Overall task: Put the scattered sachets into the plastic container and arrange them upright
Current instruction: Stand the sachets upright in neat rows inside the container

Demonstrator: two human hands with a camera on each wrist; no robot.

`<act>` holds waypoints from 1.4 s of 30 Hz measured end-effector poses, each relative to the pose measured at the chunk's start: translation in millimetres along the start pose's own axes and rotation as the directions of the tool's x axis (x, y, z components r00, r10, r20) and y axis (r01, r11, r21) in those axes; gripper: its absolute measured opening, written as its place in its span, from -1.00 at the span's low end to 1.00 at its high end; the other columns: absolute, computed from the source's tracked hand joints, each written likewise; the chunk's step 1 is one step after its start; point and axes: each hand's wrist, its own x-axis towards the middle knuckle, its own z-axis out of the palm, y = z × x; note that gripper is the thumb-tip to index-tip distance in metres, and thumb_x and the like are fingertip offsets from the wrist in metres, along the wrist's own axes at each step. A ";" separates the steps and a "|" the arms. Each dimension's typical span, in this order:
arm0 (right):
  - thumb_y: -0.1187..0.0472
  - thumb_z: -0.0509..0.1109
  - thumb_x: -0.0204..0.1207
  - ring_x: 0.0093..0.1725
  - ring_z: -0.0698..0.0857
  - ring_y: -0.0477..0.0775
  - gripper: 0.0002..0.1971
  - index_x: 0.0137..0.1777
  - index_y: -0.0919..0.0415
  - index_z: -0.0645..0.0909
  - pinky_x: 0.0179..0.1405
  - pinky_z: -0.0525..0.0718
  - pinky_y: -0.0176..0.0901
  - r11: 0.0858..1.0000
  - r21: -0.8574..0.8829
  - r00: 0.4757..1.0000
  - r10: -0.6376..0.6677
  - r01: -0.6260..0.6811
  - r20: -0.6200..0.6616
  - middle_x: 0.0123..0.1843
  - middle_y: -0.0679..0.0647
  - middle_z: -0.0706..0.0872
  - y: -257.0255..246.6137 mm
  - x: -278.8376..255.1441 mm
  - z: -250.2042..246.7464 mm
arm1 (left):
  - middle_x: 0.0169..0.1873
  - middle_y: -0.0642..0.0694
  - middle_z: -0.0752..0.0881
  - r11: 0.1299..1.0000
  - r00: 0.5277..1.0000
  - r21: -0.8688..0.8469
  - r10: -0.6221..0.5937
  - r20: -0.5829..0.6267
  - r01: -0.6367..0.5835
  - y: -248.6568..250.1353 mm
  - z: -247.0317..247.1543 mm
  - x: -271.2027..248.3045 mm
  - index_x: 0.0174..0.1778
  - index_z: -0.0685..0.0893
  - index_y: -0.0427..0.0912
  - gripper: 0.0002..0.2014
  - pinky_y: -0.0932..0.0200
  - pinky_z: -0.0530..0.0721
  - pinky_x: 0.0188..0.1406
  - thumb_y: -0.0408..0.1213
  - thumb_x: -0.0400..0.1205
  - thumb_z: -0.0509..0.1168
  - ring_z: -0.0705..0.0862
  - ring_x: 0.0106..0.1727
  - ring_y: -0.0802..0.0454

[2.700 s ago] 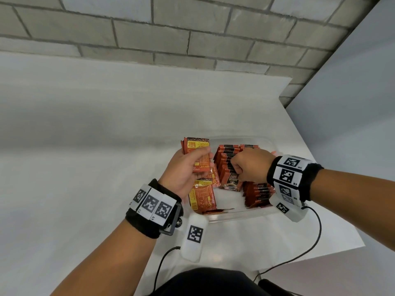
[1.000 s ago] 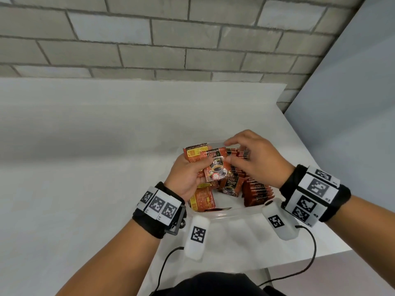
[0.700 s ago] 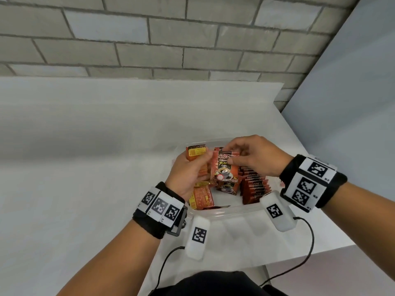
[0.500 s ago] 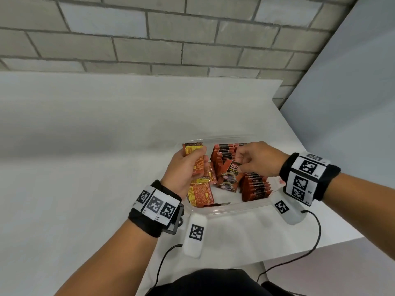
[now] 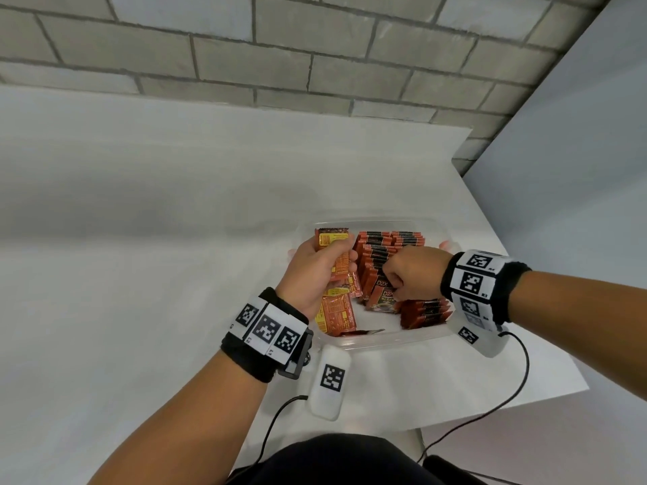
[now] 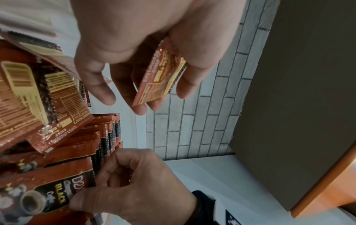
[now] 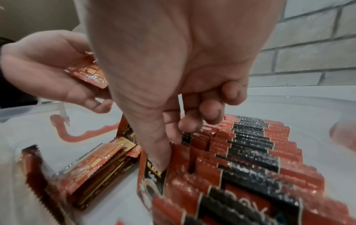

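A clear plastic container [image 5: 387, 342] sits on the white table near its right edge. Two rows of red-and-black sachets [image 5: 383, 252] stand upright inside it. My left hand [image 5: 341, 260] hovers over the container's left side and grips a small stack of sachets [image 5: 331, 239], seen in its fingers in the left wrist view [image 6: 161, 73]. My right hand [image 5: 390, 280] pinches the top of one D2X sachet [image 5: 383, 300] at the near end of the left row; thumb and forefinger clamp it [image 7: 154, 175]. More sachets [image 5: 336, 315] lie loose in the container's left part.
The white table [image 5: 140, 239] ends close to the right of the container. A brick wall [image 5: 315, 54] runs behind and a grey panel [image 5: 577, 169] stands at the right. A white tagged pod [image 5: 329, 383] with a cable lies in front of the container.
My right hand took one sachet from the stack in my left hand, brought it down and set it against the near end of the upright row. My left hand kept its stack.
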 end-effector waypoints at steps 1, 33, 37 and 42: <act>0.09 0.45 0.45 -0.27 0.56 0.00 -0.77 -0.32 0.04 0.45 -0.40 0.45 -0.24 1.000 -0.021 1.000 0.000 0.001 0.018 -0.35 -0.08 0.54 -0.9 0.7 -0.1 | -0.27 -0.05 0.72 1.000 1.000 0.001 -0.002 0.001 0.002 0.1 -0.3 0.0 0.04 0.66 -0.16 -0.85 0.28 0.66 -0.35 -0.16 0.66 0.33 0.69 -0.23 0.09; -0.07 0.40 0.50 -0.29 0.56 0.02 -0.72 -0.22 0.11 0.49 -0.27 0.61 -0.11 0.969 -0.242 0.999 -0.049 0.050 0.009 -0.30 -0.02 0.58 -3.7 13.5 -10.6 | -0.28 -0.05 0.73 0.999 0.999 -0.046 -0.021 0.033 0.022 3.5 -3.0 -0.6 0.13 0.66 -0.18 -0.82 0.16 0.65 -0.21 -0.22 0.67 0.30 0.70 -0.27 0.07; -0.21 0.46 0.39 -0.31 0.55 0.00 -0.61 -0.22 0.11 0.50 -0.35 0.54 -0.16 0.975 -0.220 1.000 -0.029 0.031 0.012 -0.34 -0.04 0.56 -0.5 10.8 -11.4 | -0.28 -0.05 0.73 0.999 0.999 -0.031 -0.020 0.032 0.021 3.4 -2.7 -0.9 0.09 0.67 -0.17 -0.85 0.15 0.64 -0.20 -0.22 0.67 0.30 0.70 -0.28 0.07; -0.20 0.44 0.43 -0.31 0.55 0.00 -0.63 -0.20 0.13 0.53 -0.37 0.51 -0.20 0.973 -0.229 0.999 -0.023 0.018 -0.022 -0.31 -0.02 0.58 0.4 7.1 -11.8 | -0.27 -0.06 0.73 1.000 0.999 -0.017 -0.024 0.030 0.025 3.4 -1.0 -1.5 0.10 0.67 -0.17 -0.84 0.11 0.62 -0.16 -0.21 0.67 0.30 0.70 -0.27 0.06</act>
